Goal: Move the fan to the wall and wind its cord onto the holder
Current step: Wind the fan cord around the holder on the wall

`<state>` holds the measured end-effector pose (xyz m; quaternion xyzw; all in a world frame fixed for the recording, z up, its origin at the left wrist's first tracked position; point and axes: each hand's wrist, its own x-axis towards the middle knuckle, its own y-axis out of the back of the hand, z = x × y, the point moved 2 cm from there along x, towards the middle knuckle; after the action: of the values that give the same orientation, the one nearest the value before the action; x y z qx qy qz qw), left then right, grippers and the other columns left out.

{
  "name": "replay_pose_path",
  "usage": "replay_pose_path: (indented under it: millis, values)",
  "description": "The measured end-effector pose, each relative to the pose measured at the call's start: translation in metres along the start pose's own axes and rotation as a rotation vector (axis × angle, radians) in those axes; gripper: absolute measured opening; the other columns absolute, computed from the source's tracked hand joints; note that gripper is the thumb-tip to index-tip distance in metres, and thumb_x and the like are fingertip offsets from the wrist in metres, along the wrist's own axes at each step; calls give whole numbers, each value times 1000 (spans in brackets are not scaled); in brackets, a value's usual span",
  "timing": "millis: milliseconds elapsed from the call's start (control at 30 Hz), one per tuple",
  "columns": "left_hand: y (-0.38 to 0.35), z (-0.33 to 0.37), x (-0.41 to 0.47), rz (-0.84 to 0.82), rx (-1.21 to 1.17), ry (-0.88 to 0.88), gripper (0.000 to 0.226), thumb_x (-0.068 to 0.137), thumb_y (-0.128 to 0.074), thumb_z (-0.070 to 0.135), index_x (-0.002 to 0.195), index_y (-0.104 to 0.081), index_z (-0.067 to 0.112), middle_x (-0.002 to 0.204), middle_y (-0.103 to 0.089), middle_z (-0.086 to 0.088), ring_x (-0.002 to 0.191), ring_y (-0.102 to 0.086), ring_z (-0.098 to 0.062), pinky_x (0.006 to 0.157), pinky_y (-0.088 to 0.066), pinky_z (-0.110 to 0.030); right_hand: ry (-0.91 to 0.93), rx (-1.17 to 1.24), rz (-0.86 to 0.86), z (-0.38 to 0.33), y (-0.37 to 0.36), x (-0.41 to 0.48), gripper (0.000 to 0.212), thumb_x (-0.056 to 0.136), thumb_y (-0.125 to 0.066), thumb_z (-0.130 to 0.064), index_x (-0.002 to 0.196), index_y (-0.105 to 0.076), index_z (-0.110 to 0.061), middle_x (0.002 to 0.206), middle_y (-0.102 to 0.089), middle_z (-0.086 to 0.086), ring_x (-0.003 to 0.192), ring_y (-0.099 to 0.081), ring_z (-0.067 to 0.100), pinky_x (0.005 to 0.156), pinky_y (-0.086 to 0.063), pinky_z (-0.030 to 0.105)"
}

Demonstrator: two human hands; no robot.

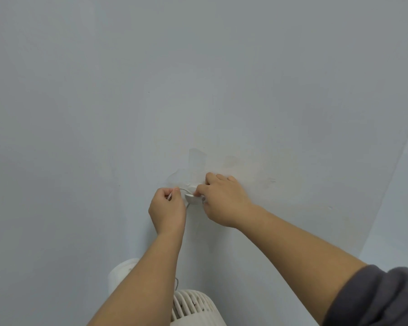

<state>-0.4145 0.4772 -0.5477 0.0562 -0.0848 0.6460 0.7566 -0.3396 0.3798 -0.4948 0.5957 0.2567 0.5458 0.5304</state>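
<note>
We are in the winding step: the white fan [193, 307] stands low in the view, just beside the grey wall [104, 114], so we judge that the moving part is done. The small white holder [190, 197] sits on the wall between our two hands. Our left hand [167, 209] is closed, and its fingers [168, 192] pinch the thin cord [183, 190], which makes a short arc from this hand to the holder. Our right hand [224, 201] has its fingers curled at the right side of the holder, with the thumb on its top edge; it seems to steady the holder, but whether it also traps the cord there we cannot tell. A lower piece of cord hangs near the fan. How many turns lie on the holder is hidden. The next move, we think, calls for leading the cord around the holder under light tension, while the right hand keeps the holder from pulling off the wall.
</note>
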Motion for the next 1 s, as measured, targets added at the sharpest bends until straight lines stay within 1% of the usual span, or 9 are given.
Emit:
replay_pose_path:
  millis: [100,200,333,433,600,700,833,933,1000]
  values:
    - [6,0,0,3,4,40,20,89,-49,18,78,-60,5,68,-55,1,61,-46,-19,53,-37,-27,-68,47,-14,-3,1,4,28,95,-46,-32,118,-61,-26,114,-53,0,105,-54,21,86,-32,32]
    - [13,-3,0,39,7,96,29,88,-41,17,76,-60,-2,64,-51,-4,58,-37,-22,55,-31,-30,-129,33,34,-7,-2,7,29,96,-45,-43,108,-64,-23,109,-56,0,100,-56,20,83,-31,32]
    - [20,-4,-4,59,7,161,33,90,-36,19,66,-56,7,66,-56,-3,59,-42,-22,58,-34,-31,-237,-15,136,-17,-8,11,32,91,-50,-50,99,-63,-22,102,-58,1,90,-57,21,78,-31,35]
    - [21,-4,-5,53,-8,156,40,93,-34,24,62,-53,8,65,-57,-3,60,-46,-23,60,-37,-32,-320,-63,185,-26,-14,15,33,87,-54,-52,97,-60,-21,100,-57,1,91,-55,21,78,-30,36]
    - [21,-5,-4,45,3,138,46,94,-32,30,60,-53,8,65,-57,-5,62,-48,-26,63,-40,-33,-407,-96,235,-34,-22,21,43,89,-46,-59,96,-59,-18,95,-56,1,89,-53,21,81,-31,38]
    - [23,-7,-4,41,23,147,45,93,-32,29,54,-46,10,59,-52,-4,57,-43,-24,59,-36,-32,-419,-115,232,-34,-23,21,42,95,-39,-54,98,-59,-18,97,-57,1,90,-53,21,82,-32,39]
    - [26,-10,-2,43,46,159,45,92,-33,28,49,-35,15,53,-41,-2,50,-34,-21,56,-29,-29,-403,-113,240,-32,-17,21,33,100,-33,-40,100,-57,-17,99,-59,1,89,-56,22,79,-31,38]
    - [27,-8,-3,34,96,134,46,92,-34,28,48,-31,15,50,-37,-1,49,-31,-22,54,-26,-28,-385,-95,236,-29,-13,21,9,97,-43,-23,102,-48,-17,97,-63,-1,87,-60,21,71,-26,35]
    - [26,-6,-5,20,151,77,47,93,-35,29,48,-29,16,49,-35,-2,50,-30,-23,54,-25,-27,-380,-103,205,-26,-9,19,17,90,-50,-11,105,-44,-16,96,-65,-1,88,-63,22,69,-25,34]
